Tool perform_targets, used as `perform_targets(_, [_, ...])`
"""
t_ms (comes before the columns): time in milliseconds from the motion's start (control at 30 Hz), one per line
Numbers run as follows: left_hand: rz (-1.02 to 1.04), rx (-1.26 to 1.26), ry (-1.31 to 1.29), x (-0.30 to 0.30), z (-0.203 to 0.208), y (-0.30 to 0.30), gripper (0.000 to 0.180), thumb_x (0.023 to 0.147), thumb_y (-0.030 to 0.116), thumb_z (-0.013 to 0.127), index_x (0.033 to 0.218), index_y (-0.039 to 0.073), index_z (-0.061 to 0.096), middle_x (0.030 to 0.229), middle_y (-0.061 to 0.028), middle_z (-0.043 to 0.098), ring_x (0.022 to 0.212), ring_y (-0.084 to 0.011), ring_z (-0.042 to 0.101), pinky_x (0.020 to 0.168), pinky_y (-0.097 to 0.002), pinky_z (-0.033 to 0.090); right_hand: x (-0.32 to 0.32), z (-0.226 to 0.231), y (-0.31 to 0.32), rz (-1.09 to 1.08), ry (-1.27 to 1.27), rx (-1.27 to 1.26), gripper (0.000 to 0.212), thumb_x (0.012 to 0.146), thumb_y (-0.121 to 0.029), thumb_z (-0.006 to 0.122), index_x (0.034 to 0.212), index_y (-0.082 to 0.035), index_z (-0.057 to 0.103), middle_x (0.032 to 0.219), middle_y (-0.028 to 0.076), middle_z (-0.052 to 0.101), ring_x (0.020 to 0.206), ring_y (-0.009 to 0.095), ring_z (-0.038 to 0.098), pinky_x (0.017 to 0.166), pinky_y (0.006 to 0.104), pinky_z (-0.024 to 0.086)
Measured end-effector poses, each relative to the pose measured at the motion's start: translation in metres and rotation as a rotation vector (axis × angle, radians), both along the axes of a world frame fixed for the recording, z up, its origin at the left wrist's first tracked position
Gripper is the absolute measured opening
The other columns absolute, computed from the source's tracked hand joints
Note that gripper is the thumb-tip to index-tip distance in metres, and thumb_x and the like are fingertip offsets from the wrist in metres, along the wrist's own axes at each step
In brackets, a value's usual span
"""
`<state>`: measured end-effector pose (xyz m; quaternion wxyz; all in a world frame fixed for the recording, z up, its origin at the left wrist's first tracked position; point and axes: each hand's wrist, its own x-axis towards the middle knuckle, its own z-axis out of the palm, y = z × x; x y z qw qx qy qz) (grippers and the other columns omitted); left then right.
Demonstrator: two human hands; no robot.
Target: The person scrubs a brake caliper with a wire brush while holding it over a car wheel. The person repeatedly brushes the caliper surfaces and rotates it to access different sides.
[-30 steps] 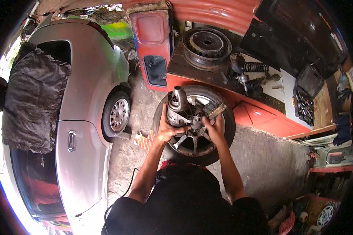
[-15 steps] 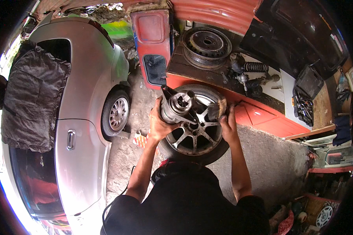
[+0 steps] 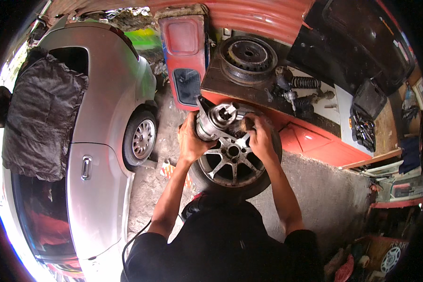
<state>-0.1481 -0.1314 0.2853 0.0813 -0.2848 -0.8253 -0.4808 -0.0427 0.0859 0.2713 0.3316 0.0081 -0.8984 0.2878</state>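
My left hand (image 3: 190, 142) is closed around the side of a grey metal car part (image 3: 206, 128) with a round body and a dark bracket arm pointing up. My right hand (image 3: 261, 132) grips a small brush (image 3: 245, 124) with tan bristles, close to the right side of the part. Whether the bristles touch the metal is hard to make out. Below both hands lies a wheel (image 3: 244, 154) with light spokes and a black tyre, its upper part hidden by the metal part and the hands.
Ahead stands a red workbench (image 3: 310, 141) bearing a steel wheel rim (image 3: 249, 54), a shock absorber with a coil spring (image 3: 306, 82) and a tool case (image 3: 363, 129). A red panel (image 3: 181, 44) leans at its left. A silver car (image 3: 96, 174) is parked on the left.
My right hand has moved left with the brush, from clear of the metal part to close beside it. The metal part has shifted slightly right and tilted in my left hand.
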Motion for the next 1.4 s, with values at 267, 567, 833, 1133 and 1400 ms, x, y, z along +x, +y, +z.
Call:
perform_targets(267, [0.045, -0.075, -0.061, 0.006, 0.002, 0.001, 0.084, 0.044, 0.015, 0.091, 0.119, 0.009, 0.052, 0.107, -0.0168, 0.068, 0.102, -0.0390, 0.065, 0.089, -0.0455, 0.050, 0.006, 0.020, -0.007, -0.175, 0.179, -0.134, 0.047, 0.083, -0.008, 0.073, 0.127, -0.002, 0.057, 0.116, 0.022, 0.059, 0.109, 0.040, 0.059, 0.088, 0.0472, 0.049])
perform_targets(567, [0.162, -0.287, 0.076, 0.014, 0.006, -0.001, 0.080, 0.048, 0.020, 0.090, 0.120, 0.012, 0.054, 0.109, -0.0100, 0.065, 0.103, -0.0348, 0.064, 0.089, -0.0487, 0.045, 0.034, 0.018, -0.037, -0.089, 0.014, -0.060, 0.048, 0.087, -0.021, 0.073, 0.129, -0.006, 0.056, 0.110, 0.019, 0.063, 0.094, 0.040, 0.065, 0.075, 0.0449, 0.054])
perform_targets(833, [0.210, -0.379, 0.173, 0.018, 0.005, -0.001, 0.075, 0.052, 0.019, 0.086, 0.121, 0.016, 0.057, 0.108, -0.0051, 0.063, 0.105, -0.0296, 0.061, 0.094, -0.0516, 0.039, 0.011, 0.049, -0.074, -0.270, -0.124, -0.014, 0.054, 0.094, -0.026, 0.065, 0.143, -0.012, 0.048, 0.104, 0.021, 0.061, 0.082, 0.041, 0.066, 0.067, 0.0452, 0.055])
perform_targets(1133, [0.265, -0.433, 0.093, 0.010, -0.001, -0.013, 0.076, 0.054, 0.017, 0.082, 0.125, 0.018, 0.056, 0.111, -0.0047, 0.062, 0.108, -0.0294, 0.061, 0.098, -0.0536, 0.040, -0.017, 0.048, -0.087, -0.308, -0.180, 0.006, 0.059, 0.095, -0.030, 0.063, 0.150, -0.023, 0.042, 0.101, 0.024, 0.059, 0.080, 0.043, 0.065, 0.065, 0.0483, 0.054])
perform_targets(1400, [0.270, -0.494, 0.103, 0.010, 0.001, -0.030, 0.076, 0.055, 0.022, 0.083, 0.125, 0.017, 0.056, 0.113, -0.0055, 0.061, 0.107, -0.0290, 0.060, 0.094, -0.0538, 0.041, -0.052, 0.055, -0.103, -0.279, -0.204, 0.052, 0.060, 0.098, -0.032, 0.057, 0.153, -0.026, 0.034, 0.095, 0.027, 0.054, 0.075, 0.045, 0.064, 0.060, 0.0492, 0.053])
